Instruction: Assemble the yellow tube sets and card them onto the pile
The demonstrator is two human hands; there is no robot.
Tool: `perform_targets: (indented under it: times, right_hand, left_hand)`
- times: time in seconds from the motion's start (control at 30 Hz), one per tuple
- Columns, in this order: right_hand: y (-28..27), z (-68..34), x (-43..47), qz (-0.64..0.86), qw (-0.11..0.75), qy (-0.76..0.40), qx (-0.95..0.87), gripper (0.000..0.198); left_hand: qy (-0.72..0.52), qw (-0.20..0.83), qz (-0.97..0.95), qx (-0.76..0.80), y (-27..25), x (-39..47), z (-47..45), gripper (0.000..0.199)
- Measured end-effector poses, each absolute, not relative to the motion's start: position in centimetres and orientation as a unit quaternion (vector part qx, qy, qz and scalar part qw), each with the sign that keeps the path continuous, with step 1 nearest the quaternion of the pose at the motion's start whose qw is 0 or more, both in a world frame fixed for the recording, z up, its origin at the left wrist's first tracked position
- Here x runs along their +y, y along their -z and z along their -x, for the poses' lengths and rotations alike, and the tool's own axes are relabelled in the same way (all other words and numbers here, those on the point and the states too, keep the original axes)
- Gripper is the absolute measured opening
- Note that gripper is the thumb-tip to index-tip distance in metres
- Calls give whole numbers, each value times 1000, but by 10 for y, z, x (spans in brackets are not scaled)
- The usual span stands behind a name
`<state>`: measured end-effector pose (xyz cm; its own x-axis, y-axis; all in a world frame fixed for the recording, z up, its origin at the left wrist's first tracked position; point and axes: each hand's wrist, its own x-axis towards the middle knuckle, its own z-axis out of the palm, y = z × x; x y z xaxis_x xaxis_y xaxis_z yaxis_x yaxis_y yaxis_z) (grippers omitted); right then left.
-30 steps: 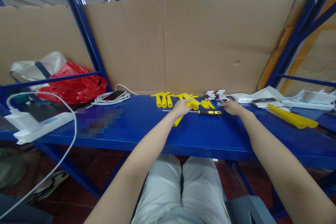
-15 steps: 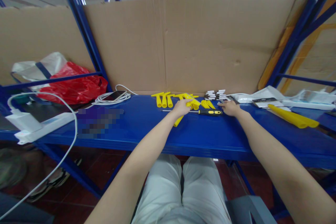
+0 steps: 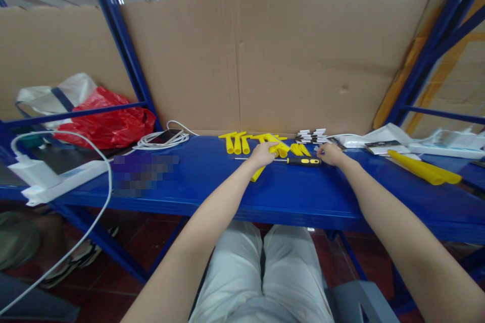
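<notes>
- At the centre of the frame, the left hand (image 3: 262, 154) has its grip clamped on a yellow plastic T-shaped piece (image 3: 258, 174); the tube end points toward the lower edge of the table.
- Right of centre, the right hand (image 3: 331, 154) rests low over the blue metal table (image 3: 212, 184), its fingertips beside some tiny pale parts (image 3: 316, 148). Whether its grip is pinching one, I cannot tell.
- The work looks partway along: one piece is in hand, while three matching yellow tubular T-pieces (image 3: 237, 144) lie in a tidy row just left of it and more yellow pieces (image 3: 282, 152) lie partly hidden behind the left hand. Which of these are finished, the view does not settle.
- Between the hands are small flat yellow pieces (image 3: 297, 150), with a stack of black-and-white strips (image 3: 310, 136) behind them.
- A screwdriver with a black-and-yellow handle (image 3: 303, 161) lies crosswise near both hands, its shaft partly hidden by the left one; it could get in the way.
- Farther right lie two long yellow pieces (image 3: 420, 168); at left, a coiled white cable (image 3: 161, 146) and a red plastic bag (image 3: 109, 120).
</notes>
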<state>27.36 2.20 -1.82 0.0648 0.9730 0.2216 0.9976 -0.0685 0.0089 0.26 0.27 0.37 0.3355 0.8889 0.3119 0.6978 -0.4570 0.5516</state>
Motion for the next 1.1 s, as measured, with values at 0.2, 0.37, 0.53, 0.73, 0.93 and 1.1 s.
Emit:
perform_targets:
  times: [0.2, 0.37, 0.53, 0.73, 0.93, 1.1]
  right_hand:
    - [17, -273, 22, 723, 83, 26, -686, 22]
    - [16, -271, 19, 735, 99, 52, -668, 19]
    - [8, -266, 18, 694, 214, 78, -683, 16]
    - [-1, -232, 5, 619, 403, -28, -673, 15]
    - [1, -201, -1, 571, 464, -105, -669, 14]
    - [5, -198, 1, 533, 473, -84, -696, 12]
  left_hand:
    - [-294, 164, -802, 493, -3, 3, -3, 46]
    - [-294, 164, -797, 501, -4, 2, -3, 47]
    - [-293, 159, -797, 503, -5, 2, -4, 47]
    - [-289, 168, -798, 501, -8, -1, -7, 49]
    - [-296, 158, -816, 470, -9, -5, -10, 49]
    - [-295, 148, -839, 433, -7, -8, -14, 49]
